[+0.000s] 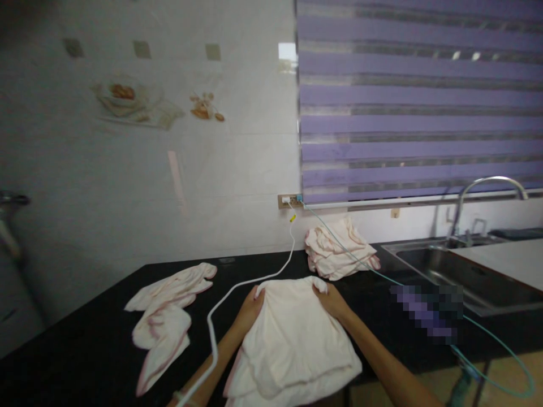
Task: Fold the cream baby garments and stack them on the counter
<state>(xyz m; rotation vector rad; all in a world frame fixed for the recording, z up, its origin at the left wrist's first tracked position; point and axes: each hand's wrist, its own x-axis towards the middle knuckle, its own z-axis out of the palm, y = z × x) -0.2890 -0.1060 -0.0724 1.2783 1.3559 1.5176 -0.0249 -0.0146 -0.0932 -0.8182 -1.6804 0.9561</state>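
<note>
A cream cloth with pinkish edging (pixel 297 339) is stretched between my two hands at the front of the black counter, its lower part hanging toward me. My left hand (pixel 253 305) grips its far left corner, thumb on top. At the far right corner, my right hand (pixel 328 299) is closed on the same cloth. The fingers beneath the fabric are hidden. To the left lies a crumpled cloth (pixel 167 316) with pink edging. A pile of similar cloths (pixel 339 249) sits against the wall, behind my right hand.
A white cable (pixel 237 285) runs from the wall socket (pixel 289 200) across my left forearm. A green cord (pixel 386 275) crosses the cloth pile toward a pixelated purple patch (pixel 426 314). On the right are a metal sink (pixel 449 271) and a curved tap (pixel 460 198).
</note>
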